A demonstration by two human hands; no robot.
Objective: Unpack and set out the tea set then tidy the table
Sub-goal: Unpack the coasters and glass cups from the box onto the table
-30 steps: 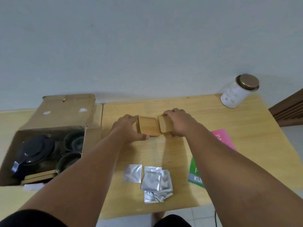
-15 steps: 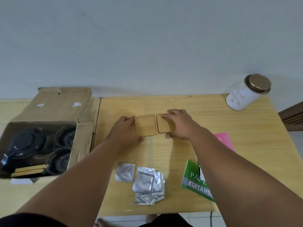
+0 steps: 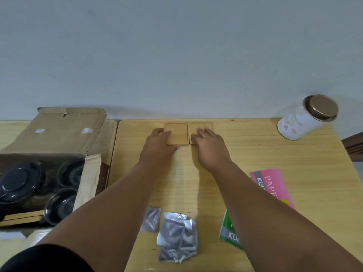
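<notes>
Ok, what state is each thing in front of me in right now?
Left coaster, flat on the table, left hand resting on it.
Right coaster, flat beside it, right hand resting on it.
Box, open.
Teapot, inside the box.
Two cups, inside the box.
Tin, standing, lid on.
Foil packets, heaped loosely.

This looks like an ordinary room in a home. A light wooden table (image 3: pixel 255 150) stands with its far edge against a pale painted wall (image 3: pixel 176 55). Just off the table's left edge, an opened cardboard box (image 3: pixel 59 130) holds dark glazed tea ware (image 3: pixel 17 181) (a lidded pot and cups, as far as can be told). At the table's far right corner stands a white tin (image 3: pixel 298 124) with a bronze-coloured lid. On the table's right side lie a pink booklet (image 3: pixel 273 183) and a green booklet (image 3: pixel 229 230), and near its front edge a heap of foil sachets (image 3: pixel 176 234). Past the right edge shows dark wooden furniture (image 3: pixel 354 146).
</notes>
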